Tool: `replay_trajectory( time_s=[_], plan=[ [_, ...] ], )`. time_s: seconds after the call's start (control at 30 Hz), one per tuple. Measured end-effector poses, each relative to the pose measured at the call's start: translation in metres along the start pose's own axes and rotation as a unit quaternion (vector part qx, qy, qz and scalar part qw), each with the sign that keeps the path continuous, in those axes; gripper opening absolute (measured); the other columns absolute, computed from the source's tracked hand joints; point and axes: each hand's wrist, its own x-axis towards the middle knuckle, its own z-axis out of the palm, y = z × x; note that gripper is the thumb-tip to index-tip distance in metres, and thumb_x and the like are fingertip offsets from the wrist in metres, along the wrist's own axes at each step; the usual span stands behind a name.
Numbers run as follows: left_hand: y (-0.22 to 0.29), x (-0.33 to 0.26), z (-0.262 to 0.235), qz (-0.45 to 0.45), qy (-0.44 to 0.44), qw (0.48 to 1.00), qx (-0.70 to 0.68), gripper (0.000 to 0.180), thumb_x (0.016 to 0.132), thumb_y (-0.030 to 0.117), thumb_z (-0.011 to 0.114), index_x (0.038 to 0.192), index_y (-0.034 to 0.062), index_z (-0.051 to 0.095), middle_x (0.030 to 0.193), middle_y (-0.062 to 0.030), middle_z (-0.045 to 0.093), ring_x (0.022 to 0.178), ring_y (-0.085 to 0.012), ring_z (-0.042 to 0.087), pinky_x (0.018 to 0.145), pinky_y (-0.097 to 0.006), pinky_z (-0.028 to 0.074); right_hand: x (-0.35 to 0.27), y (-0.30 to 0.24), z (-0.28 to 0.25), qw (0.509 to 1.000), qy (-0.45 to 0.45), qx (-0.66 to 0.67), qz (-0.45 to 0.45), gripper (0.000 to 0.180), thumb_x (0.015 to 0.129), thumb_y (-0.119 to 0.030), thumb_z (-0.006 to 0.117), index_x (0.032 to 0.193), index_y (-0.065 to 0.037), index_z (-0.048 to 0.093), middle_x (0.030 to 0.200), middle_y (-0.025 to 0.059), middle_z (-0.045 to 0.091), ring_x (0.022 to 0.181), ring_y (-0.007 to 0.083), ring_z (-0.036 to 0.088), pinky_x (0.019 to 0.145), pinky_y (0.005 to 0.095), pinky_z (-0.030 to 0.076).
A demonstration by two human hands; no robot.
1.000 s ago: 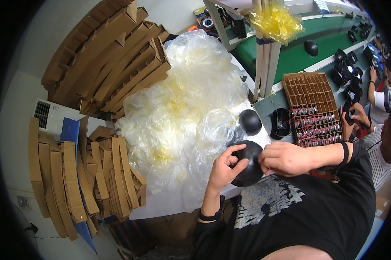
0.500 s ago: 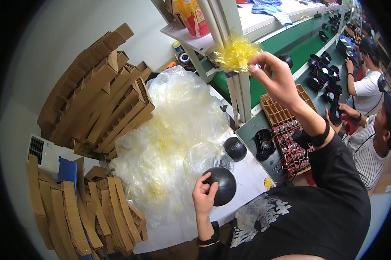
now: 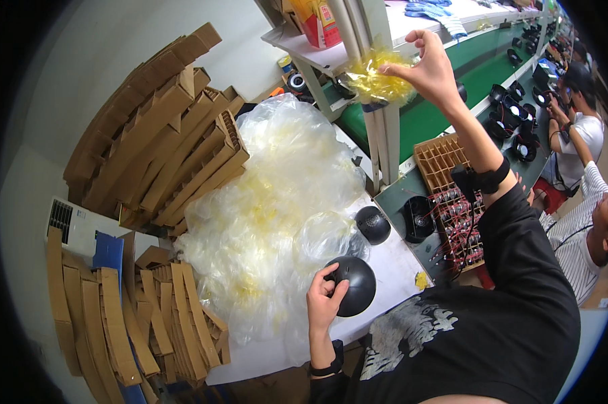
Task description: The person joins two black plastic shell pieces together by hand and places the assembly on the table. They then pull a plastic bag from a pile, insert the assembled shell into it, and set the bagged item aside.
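Observation:
My left hand (image 3: 324,303) grips a black dome-shaped cover (image 3: 358,286) by its left side, with the fingers over the rim, above the white tabletop (image 3: 393,269). My right hand (image 3: 430,71) is raised at the white post (image 3: 383,145), its thumb and fingers spread apart. Its thumb tip reaches the bunch of yellow clear film (image 3: 378,75) fixed round the post. I see nothing held in that hand. A second black dome (image 3: 373,225) rests on the table just beyond the first.
A big heap of clear plastic bags (image 3: 263,202) covers much of the table. Cardboard dividers (image 3: 162,135) are stacked at the left. To the right are a divided carton (image 3: 445,158) of wired parts and a black housing (image 3: 419,219). Two co-workers (image 3: 577,135) sit along the green conveyor (image 3: 476,77).
My right hand has opened from a pinch with a small whitish bit at the fingertips to spread fingers. The left hand still holds the dome. The whole view has shifted slightly.

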Motion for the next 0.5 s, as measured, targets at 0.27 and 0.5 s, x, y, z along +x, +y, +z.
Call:
replay_trajectory(
  time_s=[0.27, 0.5],
  plan=[
    [0.011, -0.002, -0.006, 0.005, -0.032, 0.981, -0.193, 0.043, 0.083, 0.012, 0.063, 0.121, -0.0033, 0.048, 0.082, -0.0081, 0.064, 0.073, -0.0089, 0.059, 0.068, -0.021, 0.045, -0.049, -0.046, -0.042, 0.939, 0.09, 0.102, -0.316, 0.027, 0.077, -0.013, 0.066, 0.101, -0.006, 0.056, 0.102, 0.0104, 0.056, 0.092, 0.0229, 0.055, 0.078, 0.0352, 0.044],
    [0.018, -0.003, -0.001, 0.008, -0.118, 0.947, -0.299, 0.049, 0.082, 0.019, 0.065, 0.121, -0.0039, 0.045, 0.096, -0.0095, 0.062, 0.085, -0.0121, 0.059, 0.076, -0.022, 0.046, -0.155, -0.104, -0.049, 0.841, -0.274, 0.341, -0.32, 0.021, 0.062, -0.002, 0.061, 0.082, -0.008, 0.059, 0.094, 0.0038, 0.06, 0.087, 0.0225, 0.057, 0.071, 0.0332, 0.045]
  ],
)
